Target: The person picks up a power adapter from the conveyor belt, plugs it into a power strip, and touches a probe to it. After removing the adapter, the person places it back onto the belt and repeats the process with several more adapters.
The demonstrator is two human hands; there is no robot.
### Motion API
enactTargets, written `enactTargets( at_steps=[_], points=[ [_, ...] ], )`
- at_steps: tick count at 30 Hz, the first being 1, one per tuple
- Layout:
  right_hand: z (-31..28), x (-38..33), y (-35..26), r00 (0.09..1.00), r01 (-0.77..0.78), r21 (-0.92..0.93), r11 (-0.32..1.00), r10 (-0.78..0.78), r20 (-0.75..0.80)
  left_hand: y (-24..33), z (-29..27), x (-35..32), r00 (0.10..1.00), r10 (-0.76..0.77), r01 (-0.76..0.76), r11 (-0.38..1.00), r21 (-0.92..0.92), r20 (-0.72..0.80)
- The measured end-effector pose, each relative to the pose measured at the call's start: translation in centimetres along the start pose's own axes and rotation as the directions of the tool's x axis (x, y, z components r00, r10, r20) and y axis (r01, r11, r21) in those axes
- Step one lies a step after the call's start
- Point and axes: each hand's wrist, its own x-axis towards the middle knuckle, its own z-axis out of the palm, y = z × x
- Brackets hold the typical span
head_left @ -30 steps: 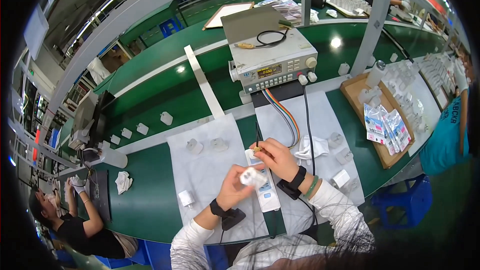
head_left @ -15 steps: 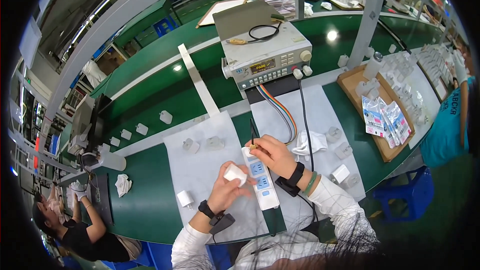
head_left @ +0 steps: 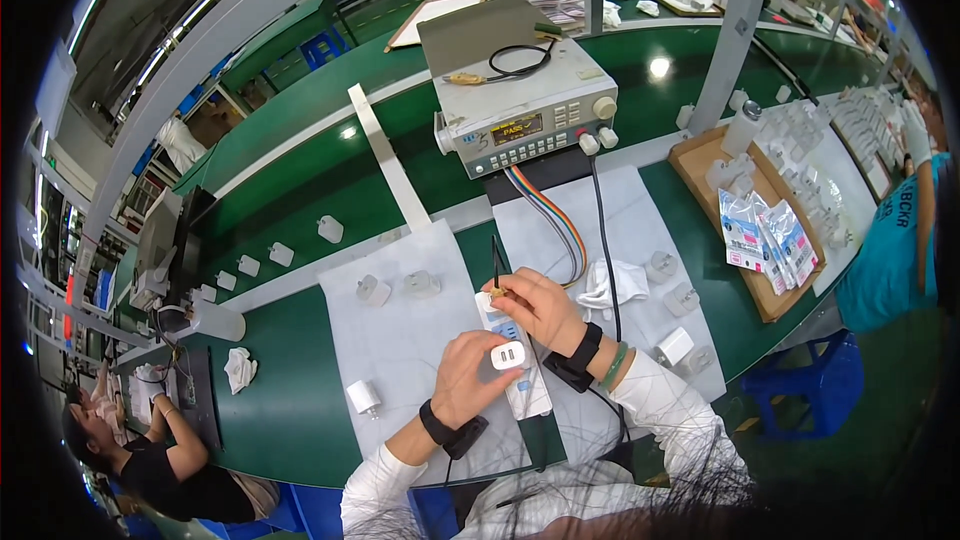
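The left hand point(head_left: 468, 376) pinches a white two-port USB charger point(head_left: 508, 356), ports up, over the power strip point(head_left: 530, 399). The right hand point(head_left: 545, 308) grasps a brass-coloured probe point(head_left: 497, 292) just beyond. Left of them lies a second charger point(head_left: 362, 397); ahead of both stands a benchtop electrical tester point(head_left: 535, 133).

The person wears a white top point(head_left: 555, 485), its creased left sleeve point(head_left: 382, 485) and right sleeve point(head_left: 665, 415) ending partway along the forearms. Behind the left hand point(head_left: 468, 372) sits a black wristband point(head_left: 434, 422) with a dark box point(head_left: 468, 437); behind the right hand point(head_left: 540, 306), a black strap point(head_left: 583, 350) and a green bracelet point(head_left: 615, 365). Dark hair strands point(head_left: 700, 512) cross the lower edge.
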Motion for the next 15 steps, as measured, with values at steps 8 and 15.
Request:
enactTargets(
  at_steps=[8, 15],
  points=[
    [-0.2, 0.5, -0.1, 0.999, -0.033, 0.021, 0.999, 0.033, 0.011, 0.0, -0.5, 1.1, 0.971, 0.22, -0.239, 0.904, 0.354, 0.093],
    [0.1, -0.2, -0.7, 1.0, 0.009, 0.011, 1.0, -0.009, -0.03, -2.5, -2.2, 3.9, 0.971, 0.03, -0.057, 0.992, -0.109, -0.236]
  ],
)
